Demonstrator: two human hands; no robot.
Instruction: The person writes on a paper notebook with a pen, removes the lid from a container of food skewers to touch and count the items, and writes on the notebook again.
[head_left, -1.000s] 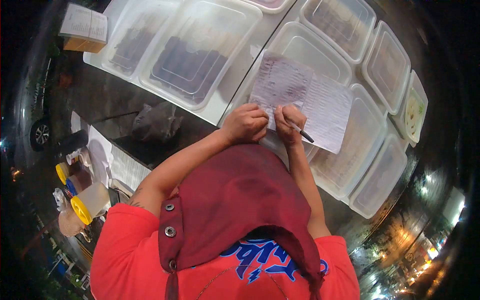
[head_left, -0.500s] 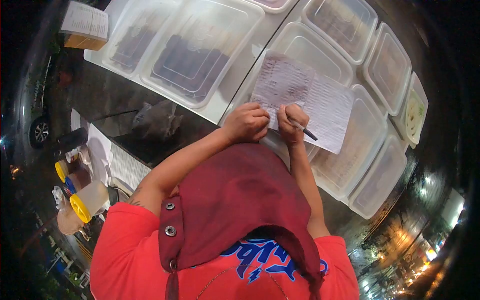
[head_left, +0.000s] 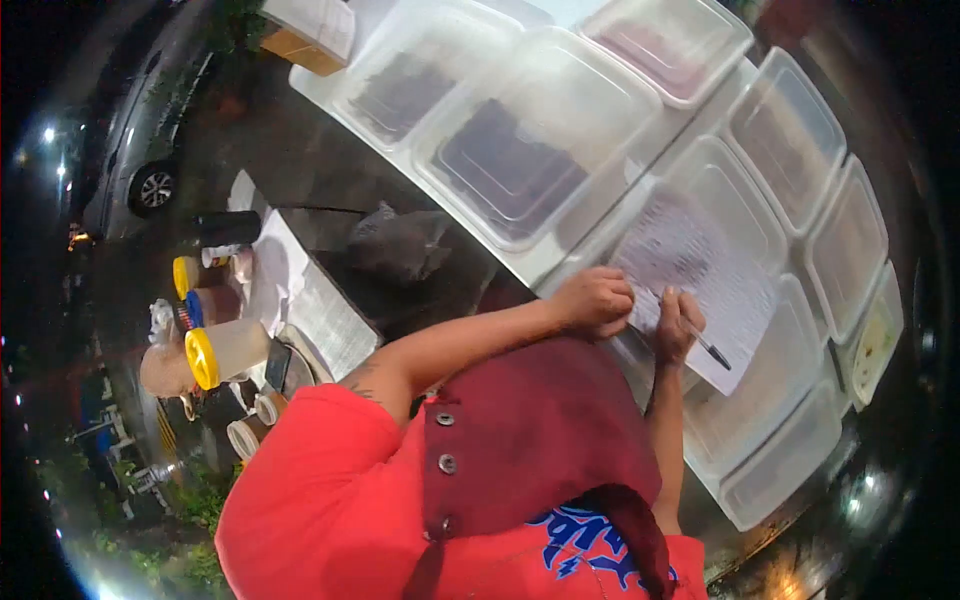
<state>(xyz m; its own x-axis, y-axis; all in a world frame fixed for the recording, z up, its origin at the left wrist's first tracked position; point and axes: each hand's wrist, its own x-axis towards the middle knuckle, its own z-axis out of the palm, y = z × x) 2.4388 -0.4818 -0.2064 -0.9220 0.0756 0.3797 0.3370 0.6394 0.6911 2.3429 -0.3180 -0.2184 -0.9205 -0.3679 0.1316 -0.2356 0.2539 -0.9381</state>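
My right hand (head_left: 679,326) is closed around a pen (head_left: 714,352), whose dark end sticks out toward the lower right. It rests on a sheet of paper (head_left: 745,305) covered in rows of writing, with a darker patch on its upper left part. Beside it, my left hand (head_left: 597,301) is curled into a loose fist near the paper's left edge, and nothing shows in its fingers. Under the paper are lidded plastic containers, one clear-lidded container (head_left: 735,185) showing behind it.
More lidded containers (head_left: 515,170) with dark contents cover the white table (head_left: 535,262). A box (head_left: 308,35) stands at its far left corner. On the left, yellow-lidded jars (head_left: 235,352) stand near a side surface with papers (head_left: 335,320). A parked car (head_left: 150,150) is beyond.
The view has turned, so the table and both hands appear farther right and lower. The pen stays in my right hand, and my left hand stays curled by the paper.
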